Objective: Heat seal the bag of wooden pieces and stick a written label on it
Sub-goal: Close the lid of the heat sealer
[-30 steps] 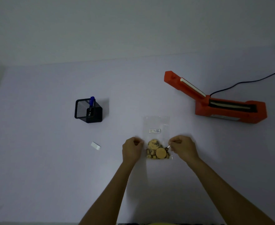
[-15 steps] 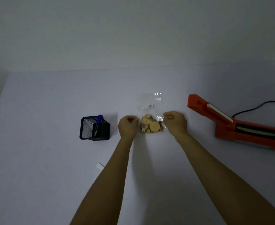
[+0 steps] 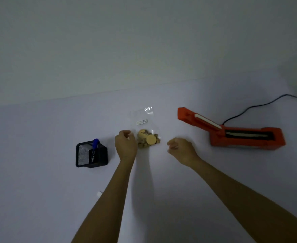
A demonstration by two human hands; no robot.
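A clear plastic bag (image 3: 142,118) lies flat on the white table, its wooden pieces (image 3: 148,140) bunched at the near end and a small printed sticker higher up. My left hand (image 3: 125,146) rests at the bag's left edge, fingers curled against it; whether it pinches the plastic is unclear. My right hand (image 3: 181,149) hovers to the right of the bag, apart from it, fingers loosely curled and holding nothing. The orange heat sealer (image 3: 232,130) stands with its arm raised at the right. A small white label (image 3: 100,193) peeks out beside my left forearm.
A black mesh pen holder (image 3: 91,154) with a blue pen (image 3: 95,143) stands left of my left hand. The sealer's black cord (image 3: 260,106) trails to the far right. The table's far edge meets a plain wall.
My right hand has let go of the bag's right edge and drawn away to the right. The bag now lies farther from me than a second ago.
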